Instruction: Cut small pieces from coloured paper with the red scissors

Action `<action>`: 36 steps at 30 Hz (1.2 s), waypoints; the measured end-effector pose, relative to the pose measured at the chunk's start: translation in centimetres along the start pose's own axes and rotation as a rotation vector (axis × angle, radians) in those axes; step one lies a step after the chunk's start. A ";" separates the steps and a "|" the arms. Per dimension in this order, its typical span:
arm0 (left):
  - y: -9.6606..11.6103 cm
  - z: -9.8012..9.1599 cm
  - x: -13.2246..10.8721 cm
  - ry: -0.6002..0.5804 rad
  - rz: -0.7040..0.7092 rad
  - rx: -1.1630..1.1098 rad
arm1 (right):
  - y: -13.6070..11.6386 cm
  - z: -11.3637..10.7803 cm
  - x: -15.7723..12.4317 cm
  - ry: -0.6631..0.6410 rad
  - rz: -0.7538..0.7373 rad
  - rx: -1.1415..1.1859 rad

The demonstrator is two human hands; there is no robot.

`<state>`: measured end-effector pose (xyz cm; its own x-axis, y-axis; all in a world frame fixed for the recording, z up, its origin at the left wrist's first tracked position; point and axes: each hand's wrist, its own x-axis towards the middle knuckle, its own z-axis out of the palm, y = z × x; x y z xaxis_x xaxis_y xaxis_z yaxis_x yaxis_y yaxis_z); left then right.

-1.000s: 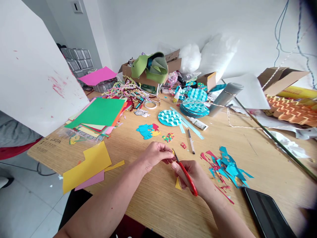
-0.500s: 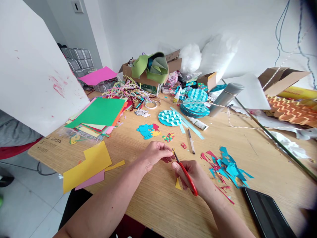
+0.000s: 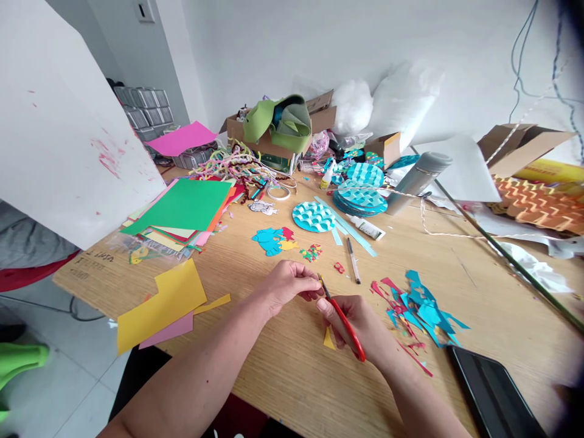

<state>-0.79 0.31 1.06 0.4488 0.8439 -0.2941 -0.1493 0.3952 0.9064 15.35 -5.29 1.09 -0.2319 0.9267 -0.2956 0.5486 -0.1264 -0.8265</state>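
My right hand (image 3: 365,328) grips red-handled scissors (image 3: 344,322), blades pointing up-left to my left fingertips. My left hand (image 3: 287,285) is closed in a pinch on a tiny paper piece at the blade tips; it is too small to name. A small yellow paper scrap (image 3: 328,338) lies on the wooden table (image 3: 283,371) just under the scissors. A blue paper fish cutout (image 3: 270,240) with red and yellow bits lies a little beyond my hands.
Blue and red paper offcuts (image 3: 420,307) lie to the right, a black tablet (image 3: 493,395) at the near right. Yellow and pink sheets (image 3: 159,304) and a coloured paper stack (image 3: 182,210) are on the left. A pen (image 3: 352,260), blue scalloped discs (image 3: 312,216), glue and boxes lie beyond.
Hands and scissors have barely moved. A bright green object has come into view at the lower left on the floor.
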 end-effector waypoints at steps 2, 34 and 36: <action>0.0 0.0 0.0 0.000 -0.004 -0.001 | 0.2 0.0 0.0 0.001 -0.002 -0.006; 0.2 -0.2 0.1 0.017 -0.010 0.009 | 0.2 0.0 0.0 -0.006 0.045 0.012; 0.1 -0.2 0.1 0.012 -0.006 0.007 | 0.2 0.0 0.0 -0.004 0.042 0.003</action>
<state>-0.92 0.51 1.12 0.4391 0.8457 -0.3032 -0.1402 0.3978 0.9067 15.45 -5.29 0.96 -0.2125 0.9191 -0.3319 0.5553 -0.1659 -0.8150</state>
